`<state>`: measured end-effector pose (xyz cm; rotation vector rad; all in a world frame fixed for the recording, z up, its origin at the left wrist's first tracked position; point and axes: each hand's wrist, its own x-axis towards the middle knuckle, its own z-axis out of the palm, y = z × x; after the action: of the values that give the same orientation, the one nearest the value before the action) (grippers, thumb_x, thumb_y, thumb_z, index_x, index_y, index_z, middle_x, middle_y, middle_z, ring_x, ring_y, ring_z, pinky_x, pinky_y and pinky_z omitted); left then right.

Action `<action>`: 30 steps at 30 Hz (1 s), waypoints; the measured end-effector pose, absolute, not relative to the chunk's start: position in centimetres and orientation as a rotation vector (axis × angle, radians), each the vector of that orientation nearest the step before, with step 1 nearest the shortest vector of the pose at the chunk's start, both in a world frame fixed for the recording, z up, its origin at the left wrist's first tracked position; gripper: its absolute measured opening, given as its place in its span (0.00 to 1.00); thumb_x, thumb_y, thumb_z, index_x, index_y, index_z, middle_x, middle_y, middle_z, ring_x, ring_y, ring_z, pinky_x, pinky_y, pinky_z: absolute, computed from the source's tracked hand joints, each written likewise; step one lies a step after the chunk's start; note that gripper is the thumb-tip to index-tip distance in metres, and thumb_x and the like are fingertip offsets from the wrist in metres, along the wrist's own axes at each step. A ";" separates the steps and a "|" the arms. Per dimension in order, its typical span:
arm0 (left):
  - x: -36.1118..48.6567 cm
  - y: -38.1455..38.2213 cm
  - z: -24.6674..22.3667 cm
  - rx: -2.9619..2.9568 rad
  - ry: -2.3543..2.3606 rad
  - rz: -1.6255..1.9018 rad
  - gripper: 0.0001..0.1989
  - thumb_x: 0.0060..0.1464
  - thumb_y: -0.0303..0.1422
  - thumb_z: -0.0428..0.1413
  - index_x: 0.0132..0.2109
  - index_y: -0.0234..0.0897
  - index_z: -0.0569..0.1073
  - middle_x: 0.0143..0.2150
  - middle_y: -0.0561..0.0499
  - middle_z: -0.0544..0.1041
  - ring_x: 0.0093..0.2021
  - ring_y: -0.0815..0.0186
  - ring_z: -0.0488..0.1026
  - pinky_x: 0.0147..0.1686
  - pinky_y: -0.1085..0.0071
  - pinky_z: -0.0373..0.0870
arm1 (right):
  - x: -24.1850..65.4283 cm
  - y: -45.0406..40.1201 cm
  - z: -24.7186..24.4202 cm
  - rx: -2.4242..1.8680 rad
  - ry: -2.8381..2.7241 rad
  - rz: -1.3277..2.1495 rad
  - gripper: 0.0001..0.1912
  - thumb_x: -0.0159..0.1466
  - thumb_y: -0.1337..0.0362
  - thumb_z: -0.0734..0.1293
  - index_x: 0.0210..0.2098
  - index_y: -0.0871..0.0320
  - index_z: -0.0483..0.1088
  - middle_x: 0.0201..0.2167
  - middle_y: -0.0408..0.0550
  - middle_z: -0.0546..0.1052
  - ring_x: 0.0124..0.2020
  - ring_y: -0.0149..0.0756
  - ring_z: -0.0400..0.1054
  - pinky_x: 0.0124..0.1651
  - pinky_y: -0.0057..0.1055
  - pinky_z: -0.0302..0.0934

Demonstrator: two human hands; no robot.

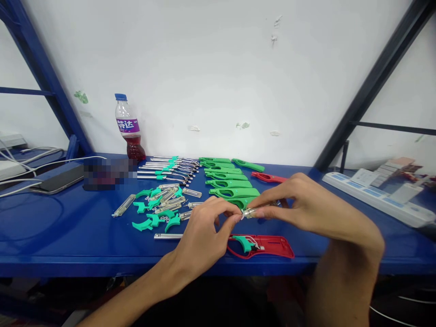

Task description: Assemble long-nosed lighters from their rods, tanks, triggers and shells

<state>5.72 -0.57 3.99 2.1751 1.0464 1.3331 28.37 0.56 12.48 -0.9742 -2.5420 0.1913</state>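
Note:
My right hand (286,204) holds a clear plastic fuel tank (250,212) of a lighter between thumb and fingers. At the tank's near end, my left hand (214,222) pinches with thumb and forefinger; a small white piece (243,215) shows there, too small to name surely. Below both hands lies an open red lighter shell (277,245), with a teal trigger (244,243) and white wires in it. A silver lighter tube (167,236) reaches out leftward from behind my left hand.
Several clear tanks (124,205) and teal triggers (142,225) lie heaped at left. Behind are silver tubes with wires (150,166), green shells (230,184) and a red shell (268,177). A drink bottle (127,127), a phone (57,178) and a power strip (378,199) stand around.

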 end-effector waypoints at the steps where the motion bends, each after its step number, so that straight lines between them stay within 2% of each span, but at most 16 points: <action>1: 5.7 -0.6 4.0 2.176 1.049 1.337 0.07 0.65 0.25 0.60 0.39 0.40 0.81 0.33 0.55 0.80 0.33 0.66 0.72 0.34 0.69 0.65 | 28.4 0.6 12.5 -0.971 -2.541 0.190 0.12 0.71 0.51 0.71 0.43 0.48 0.86 0.18 0.34 0.75 0.17 0.23 0.52 0.22 0.27 0.48; 5: 5.8 -0.6 4.0 2.181 1.041 1.337 0.07 0.64 0.25 0.60 0.39 0.40 0.81 0.32 0.55 0.79 0.33 0.66 0.72 0.33 0.70 0.65 | 28.5 0.6 12.4 -0.988 -2.541 0.199 0.11 0.71 0.52 0.72 0.43 0.47 0.86 0.18 0.34 0.75 0.17 0.23 0.54 0.23 0.27 0.49; 10: 6.0 -0.7 3.9 2.195 1.010 1.319 0.06 0.66 0.28 0.60 0.40 0.40 0.81 0.33 0.54 0.80 0.33 0.66 0.73 0.34 0.70 0.67 | 28.4 0.3 12.7 -1.041 -2.511 0.304 0.11 0.71 0.53 0.71 0.41 0.49 0.86 0.25 0.36 0.82 0.20 0.24 0.64 0.25 0.26 0.55; 14: 6.1 -0.7 3.7 2.191 1.055 1.210 0.05 0.67 0.30 0.59 0.44 0.41 0.81 0.38 0.53 0.82 0.38 0.63 0.76 0.44 0.65 0.71 | 28.9 0.2 12.8 -1.074 -2.514 0.384 0.11 0.72 0.54 0.70 0.42 0.48 0.85 0.33 0.39 0.86 0.28 0.29 0.76 0.32 0.26 0.64; 18: 5.8 -0.7 3.8 2.227 1.070 1.108 0.08 0.69 0.31 0.56 0.48 0.42 0.81 0.44 0.50 0.83 0.45 0.60 0.77 0.54 0.58 0.71 | 31.0 -0.4 10.7 -1.156 -2.479 0.404 0.15 0.72 0.49 0.69 0.47 0.47 0.84 0.40 0.42 0.87 0.37 0.38 0.82 0.39 0.31 0.71; 21: 5.4 -1.3 4.1 2.317 1.021 1.042 0.08 0.69 0.33 0.56 0.49 0.41 0.80 0.48 0.49 0.82 0.50 0.58 0.77 0.57 0.56 0.71 | 32.6 -1.3 7.9 -1.254 -2.410 0.413 0.15 0.73 0.48 0.67 0.49 0.45 0.83 0.45 0.42 0.87 0.45 0.42 0.82 0.49 0.35 0.71; 23: 5.2 -1.9 4.4 2.386 1.021 0.950 0.09 0.69 0.35 0.58 0.52 0.41 0.79 0.52 0.47 0.79 0.53 0.56 0.75 0.57 0.55 0.72 | 33.1 -1.9 6.3 -1.329 -2.333 0.386 0.14 0.73 0.48 0.67 0.47 0.44 0.83 0.47 0.41 0.86 0.49 0.43 0.80 0.54 0.37 0.69; 27: 5.4 -3.0 4.4 2.577 1.041 0.797 0.12 0.68 0.36 0.60 0.56 0.41 0.77 0.56 0.46 0.76 0.55 0.53 0.73 0.59 0.48 0.71 | 32.9 -2.8 4.6 -1.332 -2.215 0.460 0.16 0.75 0.48 0.64 0.45 0.46 0.82 0.45 0.43 0.85 0.47 0.41 0.78 0.53 0.35 0.67; 30: 5.7 -3.2 4.1 2.692 1.055 0.685 0.12 0.68 0.37 0.61 0.54 0.40 0.77 0.54 0.45 0.76 0.53 0.51 0.73 0.55 0.46 0.73 | 32.4 -3.0 3.9 -1.280 -2.180 0.515 0.17 0.76 0.49 0.63 0.43 0.49 0.82 0.44 0.45 0.84 0.46 0.40 0.77 0.52 0.34 0.66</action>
<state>5.71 -3.24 4.11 2.6915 1.0549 0.6849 32.43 -3.04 3.90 -1.2797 -2.1796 0.5150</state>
